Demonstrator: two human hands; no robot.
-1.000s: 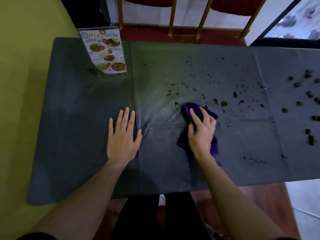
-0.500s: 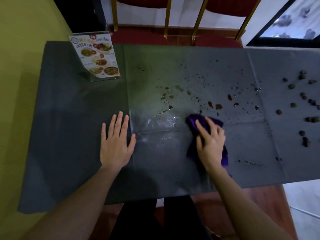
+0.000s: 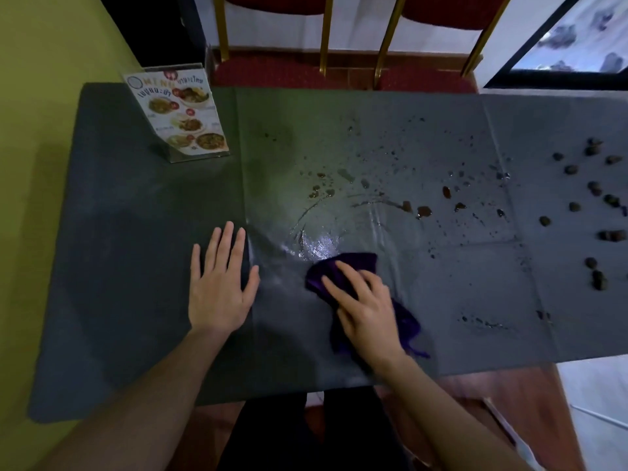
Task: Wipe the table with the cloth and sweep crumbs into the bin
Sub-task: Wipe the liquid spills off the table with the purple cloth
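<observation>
A dark grey table fills the view. My right hand presses flat on a purple cloth near the table's front middle, fingers spread over it. A wet shiny smear lies just beyond the cloth. My left hand rests flat on the table, fingers apart, left of the cloth. Brown spill drops dot the middle of the table. Several dark crumbs lie scattered at the right end. No bin is in view.
A menu card in a clear stand stands at the back left. Two red chairs with gold legs sit behind the table. A yellow-green wall runs along the left. My legs are below the front edge.
My right hand has dragged the cloth left and toward me, leaving a wet streak over the wiped patch. The left hand has stayed flat. The camera has shifted slightly.
</observation>
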